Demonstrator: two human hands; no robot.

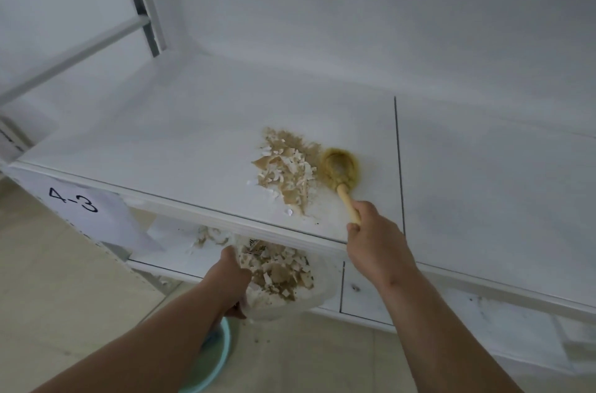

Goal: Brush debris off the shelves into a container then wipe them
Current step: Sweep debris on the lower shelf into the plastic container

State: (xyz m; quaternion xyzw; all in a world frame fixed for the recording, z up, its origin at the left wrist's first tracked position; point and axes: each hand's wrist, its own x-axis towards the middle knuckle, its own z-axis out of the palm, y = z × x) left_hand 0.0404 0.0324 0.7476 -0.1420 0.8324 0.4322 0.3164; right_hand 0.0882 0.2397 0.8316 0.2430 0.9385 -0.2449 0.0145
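Head camera looks down on a white shelf (180, 147) with a lower shelf (174, 244) beneath it. At the far left a white paper label (96, 215) hangs from the upper shelf's front edge, and it reads "4-3" in dark handwritten figures; no other writing can be read.

Right of the label, some pale debris lies on the lower shelf. Below that, on the floor (64, 296), part of a light blue basin (216, 357) shows behind the left forearm.

The left hand (233, 280) holds a clear plastic container (290, 292) by its left rim, fingers curled round the edge, just under the front lip of the upper shelf. The container already carries a heap of brown crumbs and white flakes.

Above it, on the upper shelf, lies the debris pile (288, 173): tan dust, brown scraps and white chips, spread from the middle of the shelf toward the front edge, directly over the container.

Touching the pile's right side is the brush (340, 168), its round yellow bristle head pressed on the shelf and its light wooden handle slanting down to the right. The right hand (375, 238) grips the handle's end in a closed fist, near the shelf's front edge.

Further right, a dark seam (399, 160) runs across the shelf from back to front.
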